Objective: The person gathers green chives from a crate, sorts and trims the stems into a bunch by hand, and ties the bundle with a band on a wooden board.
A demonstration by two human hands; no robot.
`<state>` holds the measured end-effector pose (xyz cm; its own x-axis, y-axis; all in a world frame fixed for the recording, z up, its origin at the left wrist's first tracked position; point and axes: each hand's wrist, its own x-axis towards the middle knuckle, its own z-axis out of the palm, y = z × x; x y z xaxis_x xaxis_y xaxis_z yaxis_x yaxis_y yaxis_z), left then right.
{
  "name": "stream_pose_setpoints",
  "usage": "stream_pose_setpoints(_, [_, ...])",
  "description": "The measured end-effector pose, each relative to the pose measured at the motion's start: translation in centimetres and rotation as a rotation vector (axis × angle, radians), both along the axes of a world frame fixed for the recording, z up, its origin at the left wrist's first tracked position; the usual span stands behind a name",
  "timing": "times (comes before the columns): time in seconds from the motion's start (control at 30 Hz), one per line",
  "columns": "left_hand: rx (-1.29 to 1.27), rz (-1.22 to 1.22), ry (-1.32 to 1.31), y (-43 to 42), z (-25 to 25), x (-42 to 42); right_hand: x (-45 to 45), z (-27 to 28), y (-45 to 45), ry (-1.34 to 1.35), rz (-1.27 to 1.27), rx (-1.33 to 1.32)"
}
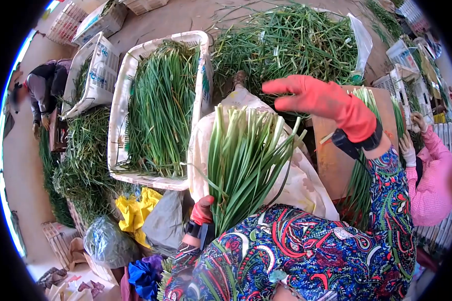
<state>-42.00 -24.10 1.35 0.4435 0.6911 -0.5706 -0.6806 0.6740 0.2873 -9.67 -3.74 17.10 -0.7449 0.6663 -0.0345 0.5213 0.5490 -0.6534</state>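
A thick bunch of garlic chives (243, 160) rests on my lap over a pale patterned apron (306, 183), its whitish cut ends pointing away from me. My left hand (202, 210), in a red rubber glove, is closed at the bunch's lower left side; the leaves hide part of its fingers. Raised above and to the right of the bunch, my right hand (321, 103) wears the same kind of glove. Its fingers are stretched out, with a gap between them and nothing held. A brown board (329, 160) with more chives lies beneath my right forearm.
A white plastic crate (116, 145) filled with chives stands at my left. Ahead lies a large heap of loose leaves (291, 42). A co-worker in pink (434, 185) handles chives on the right; another person (42, 85) bends at far left. Yellow plastic (138, 208) lies near my left arm.
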Motion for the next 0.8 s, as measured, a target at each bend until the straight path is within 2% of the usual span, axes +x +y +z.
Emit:
stream_pose_setpoints(0.07, [0.005,0.053,0.063,0.0,0.5,0.5,-0.3,-2.0,-1.1,-0.046,0.002,0.18])
stream_pose_setpoints(0.1, [0.006,0.021,-0.017,0.1,0.1,0.4,-0.7,-3.9,-2.0,-0.069,0.0,0.347])
stream_pose_setpoints(0.13, [0.006,-0.012,-0.096,0.5,0.0,0.3,-1.1,-3.8,-2.5,-0.206,-0.002,0.357])
stream_pose_setpoints(0.2, [0.05,-0.008,-0.01,0.6,0.7,0.8,-2.6,-3.2,-3.0,-0.473,-0.004,0.374])
stream_pose_setpoints(0.23, [0.007,-0.027,0.009,0.5,1.0,0.9,-2.9,-1.9,-2.8,-0.425,0.044,0.262])
stream_pose_setpoints(0.3, [-0.023,-0.019,0.062,0.4,1.2,0.9,-3.0,-4.3,-2.2,-0.415,0.152,0.595])
stream_pose_setpoints(0.37, [-0.038,-0.048,-0.033,0.1,-0.1,0.2,-2.8,-5.2,-1.5,-0.107,0.284,0.663])
stream_pose_setpoints(0.43, [-0.029,-0.057,-0.076,-0.1,-0.7,-0.1,-2.6,-4.9,-0.9,-0.054,0.343,0.662])
stream_pose_setpoints(0.53, [0.016,-0.045,-0.056,-0.5,-0.5,0.2,-1.6,-5.1,0.8,-0.118,0.289,0.734])
stream_pose_setpoints(0.6, [0.014,-0.016,-0.025,-0.6,-0.1,0.4,0.2,-5.5,3.1,-0.19,0.092,0.659])
stream_pose_setpoints(0.63, [-0.002,0.013,-0.002,-0.6,0.0,0.4,1.6,-4.2,5.3,-0.447,-0.093,0.643])
stream_pose_setpoints(0.7, [-0.039,0.065,0.004,-1.0,-1.0,0.2,4.6,-3.1,6.9,-0.532,-0.48,0.39])
stream_pose_setpoints(0.8, [-0.047,0.138,0.017,-1.3,-1.8,-0.4,10.3,-4.1,6.4,0.042,-0.993,-0.28])
